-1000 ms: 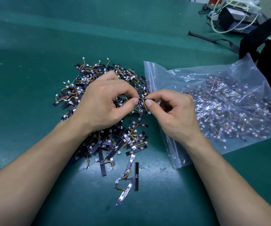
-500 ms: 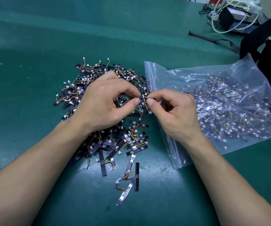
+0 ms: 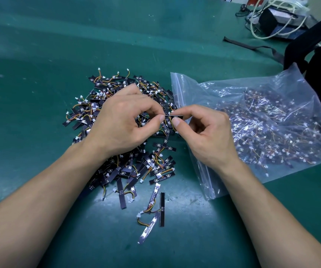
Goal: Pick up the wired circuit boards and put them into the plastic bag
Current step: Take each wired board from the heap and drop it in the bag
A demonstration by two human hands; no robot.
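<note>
— So, how far is the work going?

— I am judging it as past the middle. The plastic bag (image 3: 271, 89) is lying on the tabletop (image 3: 39, 55) at the right. It is already holding a great many boards, which are showing through the clear film.

— And what is waiting outside?

— A big pile of wired circuit boards (image 3: 115, 85) is lying just beside the zip edge of the bag, partly under the left hand (image 3: 124, 122). A few loose boards (image 3: 162, 209) are lying apart from it, nearer to the person.

— What are the hands doing?

— They are coming close together over the pile. The left hand and the right hand (image 3: 206, 132) are each pinching, with thumb and forefinger, one end of a single board (image 3: 176, 118). It is hanging above the pile, near the bag's mouth.

— Is it going in?

— Not yet. I am thinking they are freeing its wire first. Whether the mouth is standing open, I cannot tell.
</note>
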